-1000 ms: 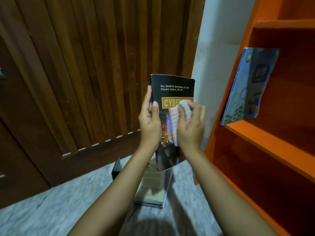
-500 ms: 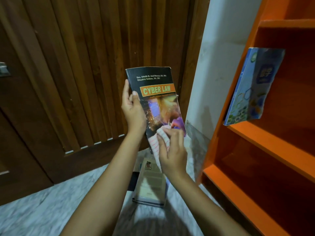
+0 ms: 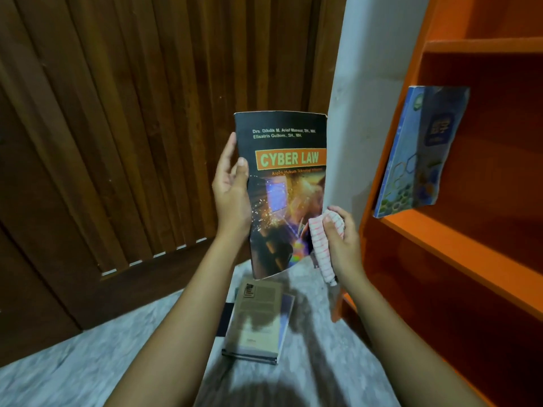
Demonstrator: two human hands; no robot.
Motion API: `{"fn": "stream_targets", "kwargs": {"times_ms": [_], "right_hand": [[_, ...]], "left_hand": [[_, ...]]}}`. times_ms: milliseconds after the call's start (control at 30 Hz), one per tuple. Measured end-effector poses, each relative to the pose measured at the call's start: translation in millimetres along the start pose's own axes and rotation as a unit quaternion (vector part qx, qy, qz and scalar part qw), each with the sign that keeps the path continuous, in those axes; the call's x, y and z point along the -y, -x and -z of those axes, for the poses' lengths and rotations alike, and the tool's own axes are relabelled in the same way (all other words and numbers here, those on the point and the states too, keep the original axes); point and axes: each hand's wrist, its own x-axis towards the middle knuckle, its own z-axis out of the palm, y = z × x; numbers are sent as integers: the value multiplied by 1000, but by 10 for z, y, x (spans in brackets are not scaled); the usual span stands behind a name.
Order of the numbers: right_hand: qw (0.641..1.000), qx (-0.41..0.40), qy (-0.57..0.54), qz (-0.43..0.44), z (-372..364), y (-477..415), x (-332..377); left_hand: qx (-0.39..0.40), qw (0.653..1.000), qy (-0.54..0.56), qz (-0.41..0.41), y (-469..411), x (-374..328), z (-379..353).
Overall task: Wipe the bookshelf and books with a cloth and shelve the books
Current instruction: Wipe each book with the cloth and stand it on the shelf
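Beside the orange bookshelf [image 3: 446,239], left hand [image 3: 232,198] grips the book [image 3: 286,177]; right hand [image 3: 345,246] clutches the cloth [image 3: 321,249].

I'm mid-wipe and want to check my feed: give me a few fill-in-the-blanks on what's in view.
1. The left hand holds up a black book titled ____.
2. The right hand grips the striped cloth beside that book's lower ____ edge.
3. A blue book stands tilted on the ____ bookshelf.
4. A stack of books lies on the ____.

Missing words: Cyber Law; right; orange; floor.
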Motion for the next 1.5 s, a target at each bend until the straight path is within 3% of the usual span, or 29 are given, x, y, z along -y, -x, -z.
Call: {"fn": "stream_targets", "kwargs": {"times_ms": [267, 600, 767, 1033, 1167, 1267, 1333, 1500], "right_hand": [[987, 57, -141, -61, 607, -360, 337], [990, -95, -73, 70, 1568, -760, 632], [981, -169, -37, 86, 1780, -965, 467], [979, -205, -1, 21, 1928, -1356, 82], [976, -198, 16, -91, 2030, -1583, 15], [977, -208, -45, 8, 2022, -1720, 42], [979, -194, -14, 54, 2044, -1783, 55], [988, -141, 21, 63, 2062, -1924, 1]], "left_hand": [[120, 993, 10, -20, -49, -21, -585], [147, 988, 5, -40, 37, 477, -1607], [194, 980, -11, -28, 95, 725, -1961], [221, 959, -167, -51, 58, 1257, -2184], [230, 952, -188, -73, 35, 1386, -2317], [228, 949, -200, -86, 55, 1461, -2405], [217, 948, -217, -89, 46, 1501, -2447], [175, 951, -229, -114, -5, 1543, -2487]]}}
